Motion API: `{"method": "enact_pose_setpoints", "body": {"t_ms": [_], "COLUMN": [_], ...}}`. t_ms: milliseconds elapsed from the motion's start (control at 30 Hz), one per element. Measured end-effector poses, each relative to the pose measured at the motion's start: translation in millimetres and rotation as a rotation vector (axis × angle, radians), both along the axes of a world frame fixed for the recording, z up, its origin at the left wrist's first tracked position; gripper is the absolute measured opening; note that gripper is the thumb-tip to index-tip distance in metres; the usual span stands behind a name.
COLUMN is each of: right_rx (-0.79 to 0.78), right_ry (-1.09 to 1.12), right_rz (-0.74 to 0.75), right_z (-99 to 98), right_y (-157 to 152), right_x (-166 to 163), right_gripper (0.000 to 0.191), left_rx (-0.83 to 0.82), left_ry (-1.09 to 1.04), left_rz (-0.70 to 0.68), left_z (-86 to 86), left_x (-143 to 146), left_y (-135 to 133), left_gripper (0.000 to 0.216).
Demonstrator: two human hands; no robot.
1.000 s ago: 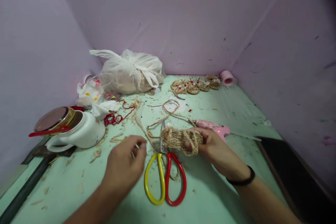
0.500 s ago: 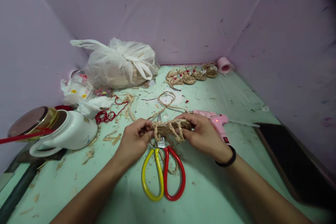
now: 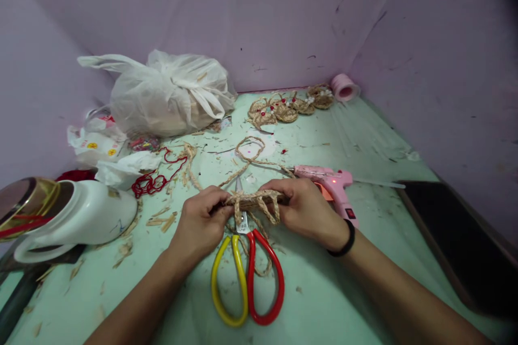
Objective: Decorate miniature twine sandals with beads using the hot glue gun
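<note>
Between both hands, held up over the table, is a flat piece of coiled braided straw (image 3: 251,202), seen nearly edge-on with zigzag braid loops along its near side. My left hand (image 3: 202,218) pinches its left end, and my right hand (image 3: 309,210) grips the right end. Just beneath lie scissors (image 3: 266,310) with one yellow and one red handle, their blades pointing away and partly hidden by the straw piece. A long straw braid (image 3: 230,178) loops across the table behind my hands. Beside my right hand rests a pink glue gun (image 3: 338,186) with a red light on.
At the back stand a tied white plastic bag (image 3: 170,99), several decorated straw pieces (image 3: 285,110) and a pink spool (image 3: 343,88). Red yarn (image 3: 154,183), a white jug (image 3: 99,213) and a hammer-like tool (image 3: 18,296) lie left. A dark phone-like slab (image 3: 449,242) lies right.
The straw piece has tipped so that it shows thinner, more edge-on. Both hands still hold its ends. The whole view has shifted slightly.
</note>
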State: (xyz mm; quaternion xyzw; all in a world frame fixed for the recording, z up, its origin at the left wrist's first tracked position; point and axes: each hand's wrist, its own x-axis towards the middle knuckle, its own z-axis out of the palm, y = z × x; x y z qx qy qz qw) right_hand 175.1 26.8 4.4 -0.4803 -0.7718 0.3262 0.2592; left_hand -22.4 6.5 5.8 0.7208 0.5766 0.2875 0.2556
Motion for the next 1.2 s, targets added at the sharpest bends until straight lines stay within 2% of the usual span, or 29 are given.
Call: {"method": "enact_pose_setpoints", "body": {"t_ms": [400,700,1200], "right_rx": [0.108,0.074,0.085], "right_ry": [-0.185,-0.205,-0.213], "right_rz": [0.064,0.08,0.034], "right_z": [19.3,15.8,13.6], "right_y": [8.5,7.2,6.0], "right_x": [-10.7,-9.8,-12.5], "right_gripper": [0.018,0.016,0.018], "left_rx": [0.055,0.028,0.023], "left_ry": [-0.04,0.04,0.029], "left_rz": [-0.062,-0.089,-0.087], "left_z": [-11.5,-13.8,-12.3], "left_x": [-7.2,-9.4,-6.7], "left_y": [3.4,3.3,3.2], "left_gripper": [0.016,0.014,0.015]}}
